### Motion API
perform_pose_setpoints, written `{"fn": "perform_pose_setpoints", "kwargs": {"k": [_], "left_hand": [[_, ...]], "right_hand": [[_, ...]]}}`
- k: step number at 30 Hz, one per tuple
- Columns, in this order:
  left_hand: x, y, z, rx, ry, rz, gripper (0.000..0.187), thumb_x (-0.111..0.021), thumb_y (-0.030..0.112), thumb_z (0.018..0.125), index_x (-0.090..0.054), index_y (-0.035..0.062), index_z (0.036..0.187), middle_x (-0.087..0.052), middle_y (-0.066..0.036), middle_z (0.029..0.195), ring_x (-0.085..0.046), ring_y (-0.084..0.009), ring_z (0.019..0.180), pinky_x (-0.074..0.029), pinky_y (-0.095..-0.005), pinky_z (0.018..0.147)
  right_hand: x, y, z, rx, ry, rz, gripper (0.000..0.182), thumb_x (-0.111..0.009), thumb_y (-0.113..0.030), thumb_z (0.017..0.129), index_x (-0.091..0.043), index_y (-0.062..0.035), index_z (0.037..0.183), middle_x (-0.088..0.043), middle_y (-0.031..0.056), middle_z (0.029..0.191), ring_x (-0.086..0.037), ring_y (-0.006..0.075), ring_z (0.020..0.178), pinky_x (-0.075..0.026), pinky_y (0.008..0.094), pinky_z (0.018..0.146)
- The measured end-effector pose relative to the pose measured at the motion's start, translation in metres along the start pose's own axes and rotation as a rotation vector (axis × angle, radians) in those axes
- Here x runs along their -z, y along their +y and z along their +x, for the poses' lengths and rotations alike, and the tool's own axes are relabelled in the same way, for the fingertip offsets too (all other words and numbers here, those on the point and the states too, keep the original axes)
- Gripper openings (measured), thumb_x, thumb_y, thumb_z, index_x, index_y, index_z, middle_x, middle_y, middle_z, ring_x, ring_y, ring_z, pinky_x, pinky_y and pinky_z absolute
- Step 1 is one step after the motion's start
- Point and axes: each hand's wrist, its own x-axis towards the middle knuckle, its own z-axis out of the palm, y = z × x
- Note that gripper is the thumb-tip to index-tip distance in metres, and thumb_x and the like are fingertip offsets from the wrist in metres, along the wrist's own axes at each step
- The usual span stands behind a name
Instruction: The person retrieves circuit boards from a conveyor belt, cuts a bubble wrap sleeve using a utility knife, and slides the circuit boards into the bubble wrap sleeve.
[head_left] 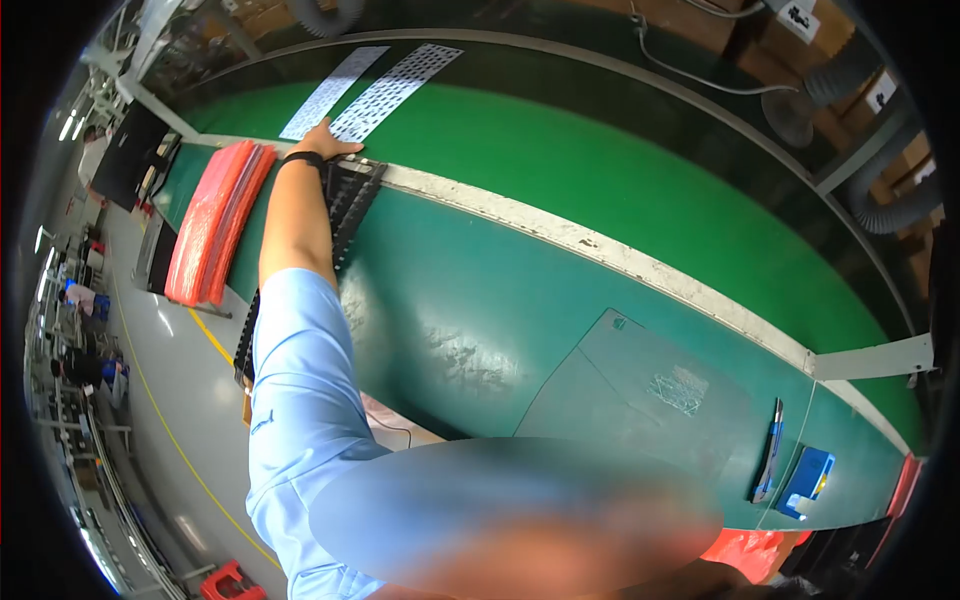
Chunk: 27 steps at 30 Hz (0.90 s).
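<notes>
My left hand (326, 140), at the end of a blue-sleeved arm with a dark wristband, reaches far out over the pale edge rail. Its fingers are extended and the thumb stands apart, near the close end of a white strip with rows of dark marks (395, 95). Whether the fingertips touch the strip is hard to tell. Beside it lies a second such strip (335, 92), also on the bright green belt (560, 150). Under my forearm stands a black toothed rack (352, 215), partly covered by the arm. My right hand is outside the view.
Red plastic-wrapped sheets (210, 230) are stacked at the left. On the dark green table (450, 270) lie a grey mat (620, 400), a utility knife (768, 452) and a blue tool (806, 482). A metal bracket (875, 358) juts out at the right. A blur hides the bottom middle.
</notes>
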Motion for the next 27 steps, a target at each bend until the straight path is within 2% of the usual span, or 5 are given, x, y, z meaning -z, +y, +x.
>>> {"fn": "perform_pose_setpoints", "kwargs": {"k": [14,16,20,23,27], "left_hand": [[0.018,0.045,-0.006,-0.181,-0.004,-0.015,0.117,-0.079,0.064,0.062,-0.034,-0.0018,0.148,-0.051,-0.03,0.139,-0.05,-0.0385,0.131,-0.04,-0.0395,0.109],[0.034,0.074,-0.038,-0.181,0.041,-0.064,0.115,-0.075,0.067,0.064,-0.035,-0.0021,0.147,-0.052,-0.031,0.137,-0.05,-0.0388,0.13,-0.04,-0.0398,0.108],[0.062,0.12,-0.172,-0.271,0.029,0.093,0.115,-0.071,0.073,0.064,-0.04,-0.0049,0.142,-0.062,-0.029,0.122,-0.061,-0.0392,0.115,-0.049,-0.041,0.097],[0.055,0.112,-0.266,-0.395,0.005,0.275,0.11,-0.07,0.076,0.064,-0.045,-0.0039,0.135,-0.069,-0.025,0.104,-0.069,-0.0389,0.094,-0.055,-0.0416,0.084],[0.027,0.069,-0.346,-0.298,-0.076,0.373,0.107,-0.072,0.076,0.062,-0.049,-0.0001,0.133,-0.069,-0.025,0.096,-0.069,-0.0376,0.088,-0.054,-0.0433,0.082]], "right_hand": [[0.007,-0.008,0.009,0.018,-0.091,-0.033,0.036,-0.078,-0.016,0.069,-0.044,-0.0098,0.06,-0.048,0.0063,0.057,-0.048,0.0265,0.049,-0.035,0.0367,0.045],[0.007,-0.01,0.01,0.026,-0.097,-0.026,0.036,-0.078,-0.016,0.07,-0.044,-0.01,0.059,-0.048,0.0063,0.058,-0.048,0.0266,0.05,-0.035,0.0368,0.046],[0.008,-0.011,0.011,0.061,-0.113,-0.02,0.032,-0.075,-0.009,0.072,-0.044,-0.007,0.061,-0.047,0.0094,0.058,-0.047,0.0284,0.05,-0.034,0.0379,0.047],[0.006,-0.009,0.008,0.091,-0.084,-0.048,0.032,-0.072,-0.005,0.073,-0.042,-0.0071,0.061,-0.047,0.0095,0.058,-0.048,0.03,0.052,-0.035,0.0393,0.048],[0.006,-0.009,0.009,0.143,-0.062,-0.033,0.032,-0.071,-0.003,0.074,-0.042,-0.0069,0.062,-0.048,0.0095,0.059,-0.049,0.0311,0.053,-0.036,0.0403,0.049]]}}
